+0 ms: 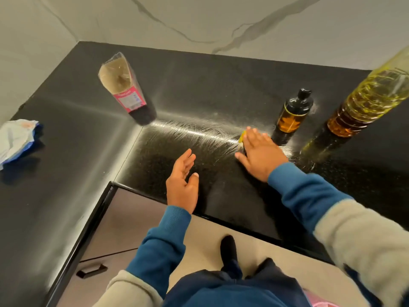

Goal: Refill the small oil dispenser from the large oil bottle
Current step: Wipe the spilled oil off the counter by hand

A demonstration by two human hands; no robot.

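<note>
1. Head view, your hands: your left hand hangs over the black counter with fingers relaxed and spread, holding nothing. Your right hand lies flat with fingers straight, and a small yellow object peeks out just past its fingertips. It may be the big bottle's cap, but you cannot tell from here, nor whether the fingers touch it.

2. Head view, the small oil dispenser: it stands upright just beyond your right fingertips, a little to their right, its black pour cap on. The amber body looks like glass, so judge it stiff, breakable and likely slick if oily. Take it around the body, below the black shoulder, and steady it there while pouring. The cap has to come off first.

3. Head view, the large oil bottle: it stands further to the right of your right fingers, beside the dispenser and apart from it. It is ribbed clear plastic, well filled with yellow oil, and its top runs out of view. Expect it to be heavy and its walls to give under a squeeze, which could surge the pour. Grip around the ribbed middle, where the ridges help hold, and support low down when tilting.

4. Head view, elsewhere: a tall packet with a pink label stands well beyond your left fingers, and a crumpled wrapper lies far to their left.
</note>
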